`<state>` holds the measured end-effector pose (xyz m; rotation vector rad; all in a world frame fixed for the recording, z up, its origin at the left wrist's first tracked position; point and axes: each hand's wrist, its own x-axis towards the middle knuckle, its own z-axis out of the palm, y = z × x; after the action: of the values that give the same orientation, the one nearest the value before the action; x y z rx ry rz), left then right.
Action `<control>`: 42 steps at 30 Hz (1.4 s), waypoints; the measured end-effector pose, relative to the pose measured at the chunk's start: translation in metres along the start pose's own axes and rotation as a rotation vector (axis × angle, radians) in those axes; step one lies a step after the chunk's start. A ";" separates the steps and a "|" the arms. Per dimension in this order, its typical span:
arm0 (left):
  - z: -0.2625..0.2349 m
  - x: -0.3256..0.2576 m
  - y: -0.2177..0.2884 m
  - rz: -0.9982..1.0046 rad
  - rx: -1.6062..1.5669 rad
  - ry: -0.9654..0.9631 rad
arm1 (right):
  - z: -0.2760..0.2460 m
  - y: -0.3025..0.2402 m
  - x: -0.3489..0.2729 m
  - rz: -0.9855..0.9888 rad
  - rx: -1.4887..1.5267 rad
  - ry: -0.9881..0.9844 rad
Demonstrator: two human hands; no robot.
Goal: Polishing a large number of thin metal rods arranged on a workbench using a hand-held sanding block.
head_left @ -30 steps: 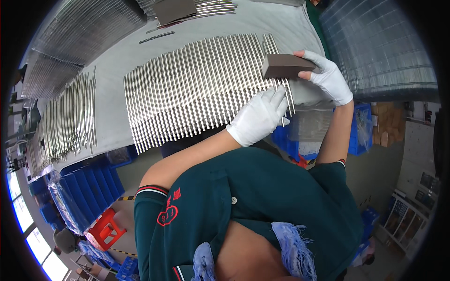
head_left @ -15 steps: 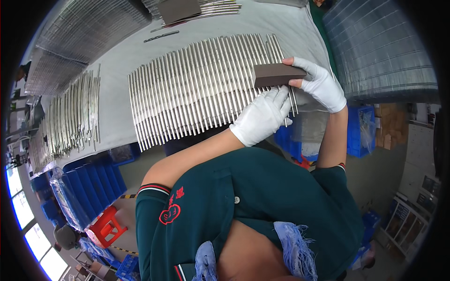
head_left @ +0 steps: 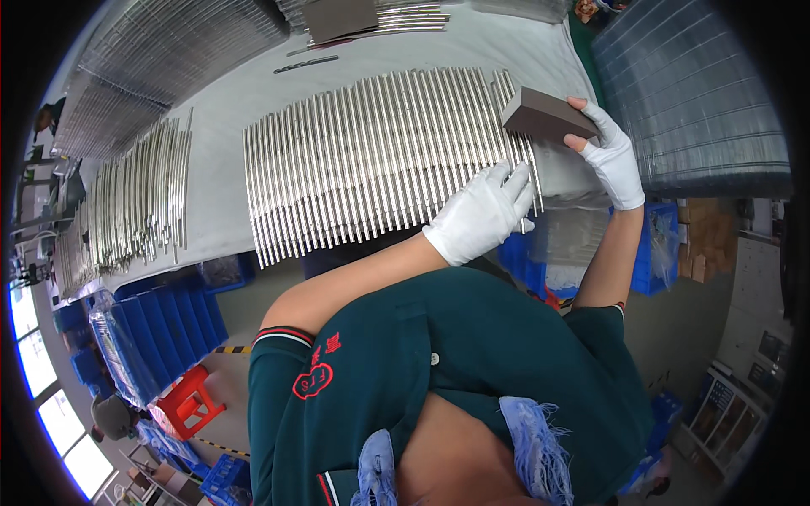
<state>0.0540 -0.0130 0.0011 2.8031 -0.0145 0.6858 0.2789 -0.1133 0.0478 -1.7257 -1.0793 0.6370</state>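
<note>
Holding: the right hand (head_left: 613,160) pinches one end of the block (head_left: 548,116), thumb and fingers closed on it; the left hand (head_left: 479,215) lies palm down at the row's 4 o'clock, its fingers loosely spread over the rods (head_left: 363,160).
Block place: at the row's 2 o'clock, its free end above the last rods; contact cannot be told.
Rod risk: round and loose, they could roll or fan apart if the left hand pressed unevenly or the block knocked them sideways.
Edge risk: lower ends seem to overhang the table (head_left: 215,160) at 6 o'clock, so a sleeve or forearm could tip some off.
Block risk: held by one end, it might twist if the pinch loosened.
Rod surface: slim, straight, shiny metal, laid side by side.
Block surface: matt brown-grey, square-edged, oblong.
Gloves: white, thin cloth, right thumb and fingertip bare.
Drill bit: (head_left: 306,64) dark, spiral-fluted, at 11 o'clock.
</note>
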 end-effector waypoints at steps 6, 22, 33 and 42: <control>0.000 0.002 0.001 0.002 0.045 -0.075 | 0.026 -0.032 0.023 -0.086 0.110 -0.342; -0.007 0.004 -0.003 -0.001 -0.059 -0.128 | 0.007 -0.015 0.008 0.053 0.064 0.190; -0.002 0.003 0.003 -0.025 -0.081 -0.107 | 0.072 0.041 0.018 0.065 1.370 0.063; 0.001 0.000 0.006 -0.022 -0.006 -0.037 | 0.079 0.030 0.014 0.103 1.235 0.211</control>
<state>0.0541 -0.0193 0.0017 2.8054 0.0071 0.6274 0.2340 -0.0691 -0.0106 -0.7232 -0.2664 0.8926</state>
